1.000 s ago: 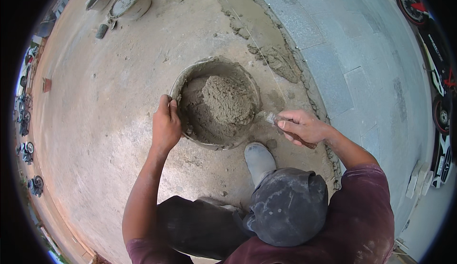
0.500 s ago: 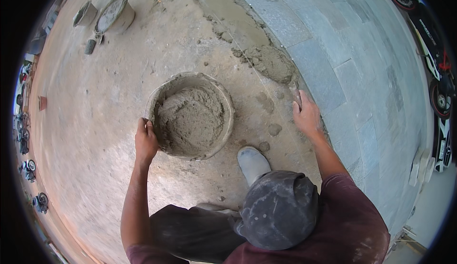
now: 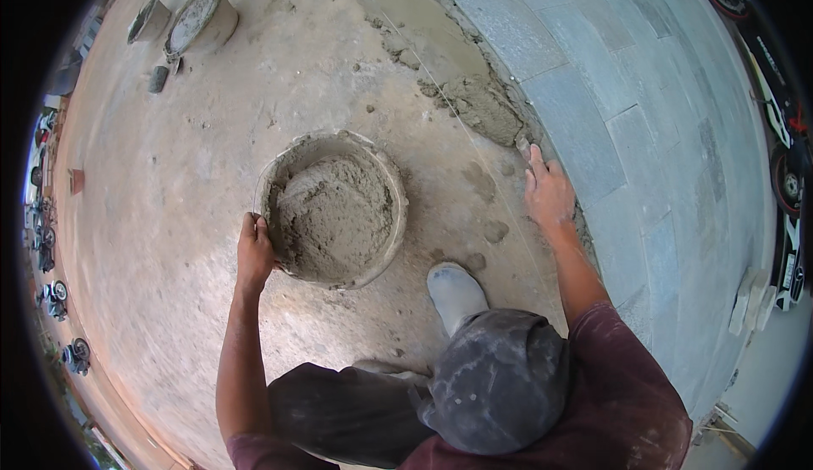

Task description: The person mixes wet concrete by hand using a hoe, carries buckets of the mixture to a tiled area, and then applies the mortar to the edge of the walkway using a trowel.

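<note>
– Held what in the left hand [image 3: 256, 251]?
– Gripped the bucket [image 3: 339, 145] at its left rim, in a closed grasp.
– And in the right hand [image 3: 550, 192]?
– Clutched a tool [image 3: 524, 146], mostly hidden by the grasp, with its pale end just beside the heap [image 3: 484, 113]. Could not tell whether touching.
– Had the bucket where?
– Had it ahead and to the left of the boot [image 3: 456, 295], with plenty of mortar [image 3: 334, 207] inside. Could not tell, from overhead, whether set down or slightly raised.
– Ran what risk there?
– Probably risked tipping the bucket and slopping mortar out, because of a pull on one side only against a heavy load.
– And on the right?
– Perhaps risked knocking the string [image 3: 458, 115] out of line with a wide swing of the tool, or smearing the slabs [image 3: 572, 110] by pushing too far right.
– Saw anything farther out?
– Saw two tubs [image 3: 222, 28] at far left, well apart from both hands, with a dark cylinder [image 3: 157, 79] near.
</note>
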`<state>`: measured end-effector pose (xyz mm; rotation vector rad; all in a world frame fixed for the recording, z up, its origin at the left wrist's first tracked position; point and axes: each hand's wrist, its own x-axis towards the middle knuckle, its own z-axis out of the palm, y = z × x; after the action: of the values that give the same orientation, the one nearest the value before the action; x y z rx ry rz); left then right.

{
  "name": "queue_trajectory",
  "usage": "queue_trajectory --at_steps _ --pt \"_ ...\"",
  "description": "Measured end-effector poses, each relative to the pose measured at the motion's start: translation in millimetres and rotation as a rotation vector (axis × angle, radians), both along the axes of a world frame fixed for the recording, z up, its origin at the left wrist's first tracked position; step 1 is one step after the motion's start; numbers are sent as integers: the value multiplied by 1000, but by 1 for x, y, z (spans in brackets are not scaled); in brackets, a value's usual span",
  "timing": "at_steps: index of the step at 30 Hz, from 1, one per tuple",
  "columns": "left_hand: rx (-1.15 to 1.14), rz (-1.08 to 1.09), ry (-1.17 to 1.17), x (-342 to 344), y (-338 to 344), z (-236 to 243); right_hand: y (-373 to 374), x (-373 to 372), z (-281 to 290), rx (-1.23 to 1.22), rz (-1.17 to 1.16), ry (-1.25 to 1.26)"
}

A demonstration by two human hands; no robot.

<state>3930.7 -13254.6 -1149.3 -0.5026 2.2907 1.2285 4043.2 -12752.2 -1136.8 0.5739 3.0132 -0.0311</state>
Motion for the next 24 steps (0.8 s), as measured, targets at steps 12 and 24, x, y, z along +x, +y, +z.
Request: queue_trajectory --at_steps 12,24 --pt "-122 -150 194 5 -16 -19 -4 12 18 -38 58 28" --pt "-34 -49 93 5 -5 -14 -25 26 33 -156 -31 -101"
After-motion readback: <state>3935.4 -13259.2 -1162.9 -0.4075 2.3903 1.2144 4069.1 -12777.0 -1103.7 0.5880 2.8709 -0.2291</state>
